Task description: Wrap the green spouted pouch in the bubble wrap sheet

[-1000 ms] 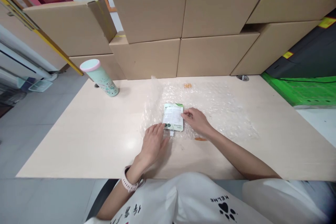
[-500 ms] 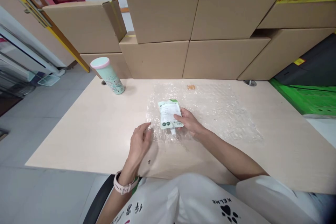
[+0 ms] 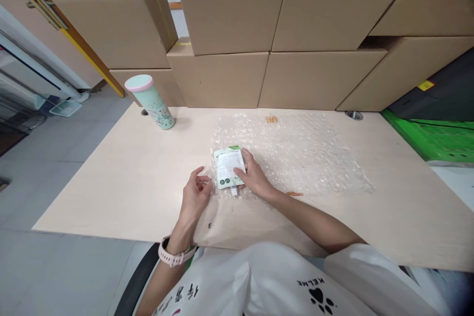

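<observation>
A white and green spouted pouch (image 3: 226, 164) with printed text lies over the left part of a clear bubble wrap sheet (image 3: 296, 153), its white cap pointing toward me. My right hand (image 3: 255, 176) grips the pouch's right side, thumb on top and the other fingers along the edge, partly hidden. At the left edge of the wrap is my left hand (image 3: 196, 192), its fingers curled and the thumb brought close to them. The fingertips seem to pinch the wrap's edge, though the clear film is hard to make out there.
A mint tumbler (image 3: 151, 102) with a pink-rimmed lid stands at the table's back left. Stacked cardboard boxes (image 3: 225, 81) line the far edge. On the right is a green plastic crate or pallet (image 3: 425, 138) under a dark case (image 3: 440, 91).
The pouch and my right hand have shifted left and slightly toward me. My left fingers have curled in at the wrap's edge. An orange mark now shows beside my right forearm.
</observation>
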Demonstrator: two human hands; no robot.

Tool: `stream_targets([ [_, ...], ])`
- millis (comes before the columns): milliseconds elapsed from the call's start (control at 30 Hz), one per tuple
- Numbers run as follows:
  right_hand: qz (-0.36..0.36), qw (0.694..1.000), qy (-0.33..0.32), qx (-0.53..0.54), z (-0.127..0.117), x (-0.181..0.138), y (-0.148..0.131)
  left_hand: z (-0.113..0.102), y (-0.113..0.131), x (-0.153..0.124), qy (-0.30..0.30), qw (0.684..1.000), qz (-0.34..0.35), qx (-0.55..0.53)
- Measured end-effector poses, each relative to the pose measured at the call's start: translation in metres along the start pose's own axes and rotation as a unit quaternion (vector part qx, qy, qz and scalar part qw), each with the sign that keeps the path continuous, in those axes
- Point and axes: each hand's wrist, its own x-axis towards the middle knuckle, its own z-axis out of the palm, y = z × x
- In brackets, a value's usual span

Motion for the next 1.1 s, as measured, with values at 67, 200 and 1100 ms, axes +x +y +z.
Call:
stream_targets([
  [67,-0.033,0.992,0.018,-0.123,-0.002,-0.003,-0.005,0.001,-0.005,0.002,-0.012,1.000,0.013,0.009],
  [200,-0.063,0.941,0.022,-0.333,-0.005,-0.008,-0.008,0.000,-0.007,0.002,-0.038,0.998,0.028,0.043],
  [1100,-0.124,0.963,-0.073,-0.227,-0.039,-0.018,0.003,0.055,0.050,-0.015,-0.027,0.971,0.193,0.136],
])
